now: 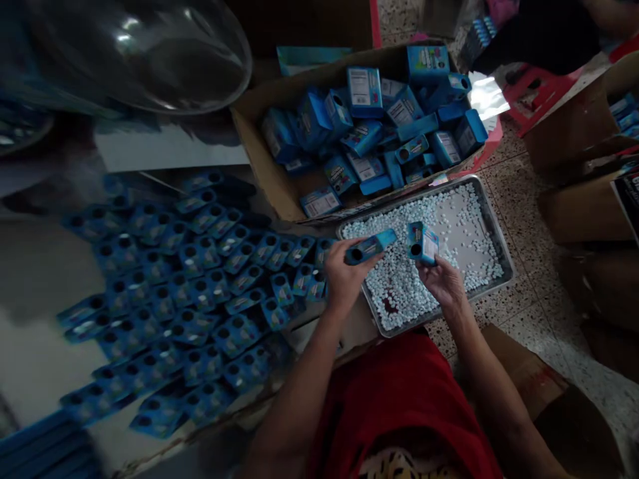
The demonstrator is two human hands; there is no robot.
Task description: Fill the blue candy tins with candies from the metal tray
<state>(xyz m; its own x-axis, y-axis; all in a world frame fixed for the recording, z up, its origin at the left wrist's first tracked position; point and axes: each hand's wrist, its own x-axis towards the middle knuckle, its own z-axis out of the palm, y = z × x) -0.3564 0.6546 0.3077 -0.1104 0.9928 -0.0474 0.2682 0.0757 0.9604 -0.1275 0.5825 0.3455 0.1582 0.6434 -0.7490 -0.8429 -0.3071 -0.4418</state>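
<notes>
My left hand (343, 276) grips a small blue printed box (367, 249), tilted, with a dark round hole facing up toward me. In my right hand (443, 283) is another blue box (423, 243), its white printed panel showing and a dark hole near its lower left. Both boxes hang above a metal tray (505, 256) strewn with many small pale blue-white pellets (399, 286). The pellets lie thick on the tray's left side and thin on its right. To the left of my left hand, rows of similar blue boxes (200, 256) stand with their holes upward.
A cardboard carton (269, 193) heaped with blue boxes lies beyond the tray. A large clear bowl (150, 53) sits at upper left. Red stools (542, 93), a person's dark clothing (544, 36) and other cartons (574, 146) are on the right.
</notes>
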